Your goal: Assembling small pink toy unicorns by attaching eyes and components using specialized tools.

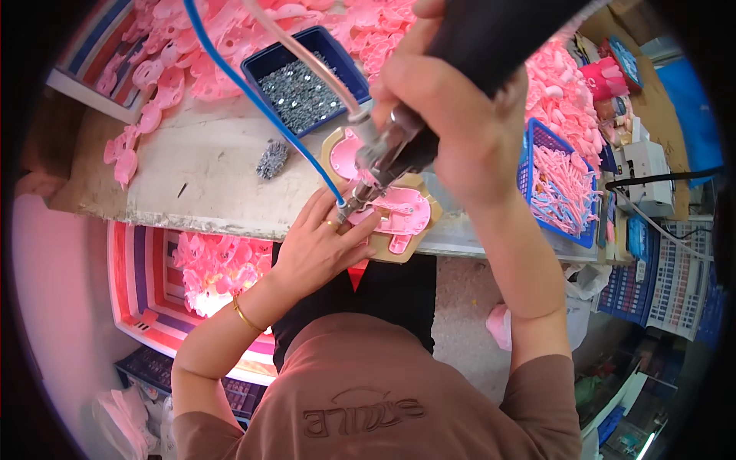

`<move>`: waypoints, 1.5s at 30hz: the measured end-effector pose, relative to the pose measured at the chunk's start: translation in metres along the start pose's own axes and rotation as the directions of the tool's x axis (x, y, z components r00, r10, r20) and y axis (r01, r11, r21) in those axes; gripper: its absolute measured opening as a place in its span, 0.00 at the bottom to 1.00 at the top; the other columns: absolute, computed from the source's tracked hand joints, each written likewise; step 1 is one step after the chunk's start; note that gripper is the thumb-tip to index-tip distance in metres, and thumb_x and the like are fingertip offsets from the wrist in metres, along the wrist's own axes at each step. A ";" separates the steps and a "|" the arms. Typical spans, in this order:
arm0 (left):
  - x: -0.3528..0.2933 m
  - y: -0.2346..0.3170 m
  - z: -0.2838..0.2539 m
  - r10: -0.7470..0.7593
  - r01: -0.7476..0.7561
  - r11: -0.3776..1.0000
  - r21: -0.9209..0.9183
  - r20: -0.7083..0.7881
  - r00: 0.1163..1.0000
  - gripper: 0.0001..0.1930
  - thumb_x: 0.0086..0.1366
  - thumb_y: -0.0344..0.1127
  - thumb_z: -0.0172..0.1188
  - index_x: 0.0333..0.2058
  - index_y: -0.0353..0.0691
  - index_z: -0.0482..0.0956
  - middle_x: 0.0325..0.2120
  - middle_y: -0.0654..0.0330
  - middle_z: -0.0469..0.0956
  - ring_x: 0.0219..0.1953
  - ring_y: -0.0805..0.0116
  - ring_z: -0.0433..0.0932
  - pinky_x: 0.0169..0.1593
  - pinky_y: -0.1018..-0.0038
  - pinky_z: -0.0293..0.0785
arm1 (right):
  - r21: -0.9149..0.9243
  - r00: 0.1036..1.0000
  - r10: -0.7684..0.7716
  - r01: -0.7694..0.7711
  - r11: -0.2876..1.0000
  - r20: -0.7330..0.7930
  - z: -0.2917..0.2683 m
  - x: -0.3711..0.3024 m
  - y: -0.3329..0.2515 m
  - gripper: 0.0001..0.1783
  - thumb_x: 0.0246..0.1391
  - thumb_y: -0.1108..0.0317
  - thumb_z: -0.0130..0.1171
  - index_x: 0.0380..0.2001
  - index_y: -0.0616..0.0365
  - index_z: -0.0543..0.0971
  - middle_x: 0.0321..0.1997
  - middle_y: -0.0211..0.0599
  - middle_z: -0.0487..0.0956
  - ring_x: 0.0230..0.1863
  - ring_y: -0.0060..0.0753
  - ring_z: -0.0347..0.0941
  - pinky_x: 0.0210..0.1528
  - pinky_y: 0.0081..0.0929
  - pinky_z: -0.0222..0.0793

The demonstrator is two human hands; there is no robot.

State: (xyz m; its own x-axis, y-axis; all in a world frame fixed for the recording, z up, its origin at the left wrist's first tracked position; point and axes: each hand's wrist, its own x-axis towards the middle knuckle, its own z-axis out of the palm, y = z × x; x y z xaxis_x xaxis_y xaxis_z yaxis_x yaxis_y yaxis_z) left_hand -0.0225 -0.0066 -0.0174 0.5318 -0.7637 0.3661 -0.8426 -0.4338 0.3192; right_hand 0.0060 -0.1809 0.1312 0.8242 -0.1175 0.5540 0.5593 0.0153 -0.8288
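My right hand [471, 115] is wrapped round a black powered screwdriver [498, 42] with a metal nose, held at a slant. Its tip points down at a pink plastic shell [406, 211] in a tan block-like fixture [434, 213] at the table's front edge. Spread fingers of my left hand [322, 249] lie over the left side of the shell, close around the tip. Fingers and tool hide the spot where the tip meets the part. A blue hose [245, 77] and a clear hose [307, 57] run down to the tool's nose.
Behind the fixture stands a dark blue bin [349, 69] of small metal screws, with a small screw pile [272, 159] beside it. Pink parts heap [207, 54] along the back. On the right, a blue basket [526, 172] holds thin pink and blue pieces. Below the table sits a striped box [142, 268].
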 end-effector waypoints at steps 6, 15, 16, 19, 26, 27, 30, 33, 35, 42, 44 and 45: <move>0.002 0.001 -0.003 0.013 -0.019 0.998 -0.065 -0.091 0.996 0.18 0.53 0.35 0.69 0.43 0.45 0.77 0.51 0.58 0.71 0.60 0.50 0.67 0.62 0.57 0.66 | 0.097 0.996 0.084 -0.083 0.992 -0.006 -0.032 0.035 -0.040 0.23 0.52 0.77 0.63 0.50 0.67 0.68 0.24 0.33 0.76 0.21 0.20 0.73 0.26 0.19 0.70; 0.005 -0.007 -0.107 0.005 -0.020 0.906 -0.423 -0.037 0.999 0.10 0.44 0.23 0.65 0.29 0.38 0.77 0.28 0.56 0.73 0.34 0.53 0.71 0.39 0.62 0.68 | -0.227 0.974 0.181 -0.147 0.963 0.136 -0.107 0.109 -0.054 0.36 0.59 0.52 0.63 0.59 0.69 0.65 0.46 0.44 0.77 0.48 0.31 0.75 0.52 0.26 0.70; -0.003 -0.001 -0.131 -0.079 0.067 0.920 -0.385 -0.016 0.997 0.09 0.41 0.24 0.64 0.24 0.38 0.77 0.24 0.57 0.72 0.30 0.56 0.70 0.35 0.64 0.67 | -0.233 0.978 0.169 -0.136 0.963 0.126 -0.193 0.102 -0.018 0.36 0.59 0.52 0.63 0.59 0.69 0.65 0.46 0.44 0.77 0.48 0.31 0.75 0.52 0.26 0.70; -0.029 0.002 -0.196 -0.281 0.332 0.938 -0.097 0.342 0.896 0.05 0.45 0.26 0.63 0.24 0.36 0.80 0.19 0.59 0.73 0.26 0.59 0.71 0.30 0.66 0.65 | -0.942 0.951 0.242 -0.249 0.225 -0.194 -0.302 0.062 0.061 0.19 0.56 0.58 0.63 0.48 0.55 0.80 0.42 0.44 0.83 0.46 0.36 0.80 0.52 0.32 0.74; -0.045 -0.006 -0.177 -0.370 0.370 0.925 0.084 0.409 0.834 0.27 0.55 0.34 0.67 0.54 0.37 0.74 0.44 0.50 0.77 0.45 0.49 0.74 0.51 0.60 0.69 | -0.974 0.971 0.082 -0.225 0.002 -0.225 -0.330 0.013 0.146 0.21 0.51 0.64 0.64 0.49 0.56 0.78 0.52 0.48 0.78 0.51 0.51 0.77 0.53 0.41 0.72; -0.033 -0.004 -0.167 -0.320 0.362 0.932 -0.001 0.463 0.827 0.26 0.56 0.35 0.67 0.54 0.37 0.74 0.45 0.50 0.77 0.46 0.49 0.75 0.51 0.60 0.70 | -0.961 0.953 0.127 -0.272 -0.047 -0.276 -0.326 0.011 0.135 0.20 0.51 0.64 0.64 0.48 0.55 0.78 0.51 0.47 0.78 0.49 0.49 0.77 0.51 0.41 0.72; 0.002 0.008 -0.139 -0.133 0.212 0.971 -0.112 0.485 0.864 0.25 0.57 0.35 0.66 0.54 0.39 0.74 0.47 0.50 0.77 0.46 0.48 0.76 0.51 0.59 0.70 | -0.943 0.944 -0.047 -0.321 0.090 -0.326 -0.314 0.010 0.109 0.17 0.50 0.65 0.65 0.45 0.54 0.79 0.47 0.47 0.78 0.45 0.46 0.78 0.48 0.41 0.73; 0.029 0.020 -0.104 -0.038 0.131 0.970 -0.207 0.402 0.915 0.27 0.56 0.32 0.68 0.55 0.41 0.74 0.52 0.52 0.76 0.49 0.49 0.76 0.52 0.60 0.73 | -0.858 0.947 0.129 -0.320 0.403 -0.293 -0.275 0.001 0.080 0.17 0.50 0.66 0.65 0.44 0.57 0.81 0.42 0.39 0.82 0.36 0.28 0.79 0.39 0.27 0.74; 0.050 0.031 -0.080 0.001 0.071 0.961 -0.266 0.261 0.965 0.29 0.54 0.31 0.70 0.56 0.42 0.74 0.54 0.53 0.75 0.52 0.49 0.76 0.53 0.61 0.75 | -0.602 0.858 0.509 -0.444 0.663 -0.072 -0.224 -0.014 0.061 0.17 0.52 0.69 0.63 0.46 0.60 0.80 0.41 0.32 0.82 0.40 0.23 0.78 0.43 0.25 0.76; 0.089 0.039 -0.006 0.230 -0.246 0.926 -0.288 -0.087 0.969 0.25 0.55 0.27 0.68 0.54 0.38 0.76 0.52 0.53 0.76 0.44 0.53 0.80 0.46 0.65 0.79 | -0.320 0.607 0.712 -0.636 0.702 0.353 -0.146 -0.066 0.032 0.17 0.60 0.65 0.61 0.49 0.61 0.79 0.42 0.35 0.82 0.37 0.24 0.81 0.40 0.24 0.77; 0.085 0.039 -0.010 0.246 -0.270 0.910 -0.315 -0.116 0.962 0.22 0.56 0.26 0.68 0.52 0.36 0.77 0.49 0.54 0.77 0.43 0.55 0.80 0.43 0.67 0.79 | -0.321 0.550 0.758 -0.690 0.649 0.351 -0.167 -0.052 0.034 0.17 0.61 0.63 0.60 0.49 0.60 0.79 0.41 0.34 0.82 0.37 0.24 0.81 0.39 0.23 0.77; 0.081 0.038 -0.014 0.217 -0.242 0.905 -0.350 -0.109 0.970 0.21 0.56 0.27 0.69 0.50 0.37 0.79 0.46 0.55 0.78 0.43 0.56 0.80 0.42 0.66 0.79 | -0.326 0.490 0.798 -0.735 0.595 0.352 -0.182 -0.039 0.037 0.17 0.62 0.62 0.59 0.49 0.60 0.79 0.39 0.34 0.82 0.37 0.25 0.81 0.39 0.23 0.77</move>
State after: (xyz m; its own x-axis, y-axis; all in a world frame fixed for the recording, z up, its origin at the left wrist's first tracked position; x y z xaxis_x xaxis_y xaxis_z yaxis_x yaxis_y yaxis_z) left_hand -0.0102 -0.0786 0.0368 0.3423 -0.7830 0.5194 -0.8614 -0.0407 0.5063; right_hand -0.0209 -0.3560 0.0647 0.8810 0.3044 -0.3621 -0.3015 -0.2285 -0.9257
